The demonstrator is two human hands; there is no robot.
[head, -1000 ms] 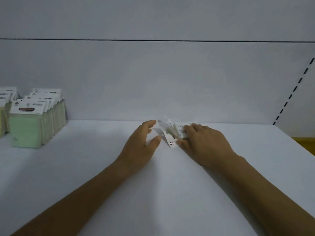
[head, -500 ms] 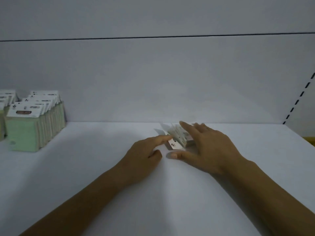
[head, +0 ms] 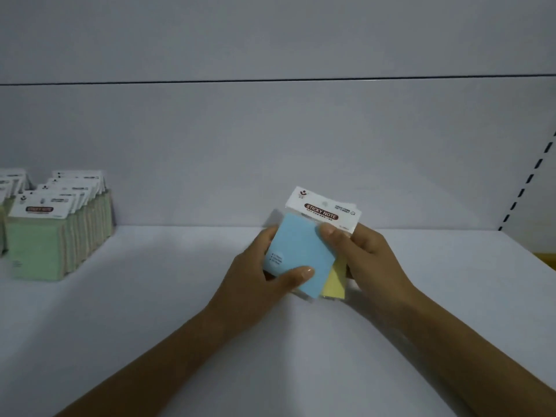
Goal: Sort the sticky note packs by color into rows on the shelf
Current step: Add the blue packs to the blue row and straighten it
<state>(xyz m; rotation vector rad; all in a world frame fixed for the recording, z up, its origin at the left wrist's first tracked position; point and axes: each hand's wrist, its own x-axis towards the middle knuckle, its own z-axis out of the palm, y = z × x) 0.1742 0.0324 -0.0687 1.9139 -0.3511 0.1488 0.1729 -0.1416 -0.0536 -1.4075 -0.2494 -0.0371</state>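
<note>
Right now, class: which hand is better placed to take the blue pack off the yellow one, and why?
Probably left. The left hand grips the blue pack, thumb on its front; the right hand holds the yellow pack behind it.

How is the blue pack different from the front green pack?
The blue sticky note pack is tilted, held by the left hand and right hand; the front green sticky note pack stands upright on the white shelf. Blue pack's paper is blue; green pack's, green. Both have white header cards.
</note>
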